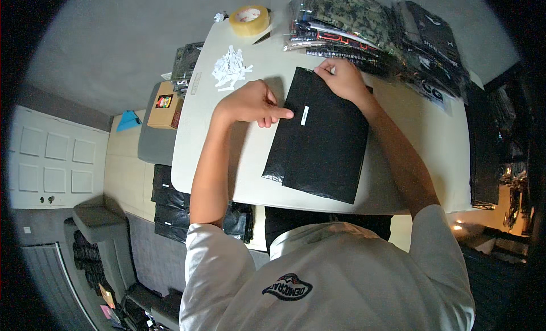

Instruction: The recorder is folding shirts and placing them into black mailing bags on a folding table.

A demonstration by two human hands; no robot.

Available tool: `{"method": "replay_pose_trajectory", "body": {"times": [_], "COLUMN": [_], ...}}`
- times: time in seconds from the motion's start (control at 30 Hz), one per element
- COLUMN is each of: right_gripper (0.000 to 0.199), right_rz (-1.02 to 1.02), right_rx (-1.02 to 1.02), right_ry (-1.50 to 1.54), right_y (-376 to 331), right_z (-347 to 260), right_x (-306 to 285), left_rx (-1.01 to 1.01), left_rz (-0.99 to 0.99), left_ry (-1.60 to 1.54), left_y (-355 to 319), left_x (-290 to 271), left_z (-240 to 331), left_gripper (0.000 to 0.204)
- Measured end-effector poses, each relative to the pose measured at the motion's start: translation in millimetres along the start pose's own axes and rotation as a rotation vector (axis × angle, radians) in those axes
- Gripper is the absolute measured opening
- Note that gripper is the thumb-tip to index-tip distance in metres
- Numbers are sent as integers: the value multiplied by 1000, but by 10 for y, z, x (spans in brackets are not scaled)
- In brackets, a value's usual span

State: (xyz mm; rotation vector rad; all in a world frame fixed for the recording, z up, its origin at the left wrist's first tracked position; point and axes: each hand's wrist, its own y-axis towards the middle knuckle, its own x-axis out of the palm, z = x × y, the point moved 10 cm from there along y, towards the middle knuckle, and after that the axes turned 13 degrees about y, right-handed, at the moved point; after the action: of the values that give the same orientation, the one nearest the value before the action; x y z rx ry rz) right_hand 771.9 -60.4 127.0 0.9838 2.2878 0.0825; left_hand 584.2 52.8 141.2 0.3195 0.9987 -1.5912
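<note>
Nearest, lower centre of frame: white shirt (pixel 341 274), both forearms rising from it toward the white table (pixel 421 166). Centre of frame: black flat bag (pixel 324 143) lying on the table, long axis running lower left to upper right, slightly tilted, near edge by the table's front rim. Left hand (pixel 250 103) at the bag's left edge, left of centre, fingers curled, index fingertip extended and pressed at the edge just beside a small white strip (pixel 304 115) on the bag. Right hand (pixel 344 78) at the bag's top edge, upper centre, fingers bent down on the corner, pinning it; a pinch cannot be told. Hands apart, one per edge; left hand nearer the strip. Farther, upper centre-left: pile of white paper strips (pixel 229 68) on the table, then roll of tan tape (pixel 249 19). Upper right: stacked packaged garments (pixel 364 24), well clear of both hands.
</note>
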Motion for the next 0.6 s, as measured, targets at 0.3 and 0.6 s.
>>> {"method": "replay_pose_trajectory", "body": {"times": [0.3, 0.6], "right_gripper": [25, 27], "right_rz": [49, 74], "right_rx": [44, 69], "right_ry": [-63, -121], "right_y": [-76, -62], "right_z": [-131, -87], "right_x": [-32, -53], "left_rx": [13, 47], "left_rz": [-74, -186], "left_ry": [232, 215], "left_y": [40, -28], "left_x": [280, 349], "left_z": [171, 310], "left_gripper": [59, 46]}}
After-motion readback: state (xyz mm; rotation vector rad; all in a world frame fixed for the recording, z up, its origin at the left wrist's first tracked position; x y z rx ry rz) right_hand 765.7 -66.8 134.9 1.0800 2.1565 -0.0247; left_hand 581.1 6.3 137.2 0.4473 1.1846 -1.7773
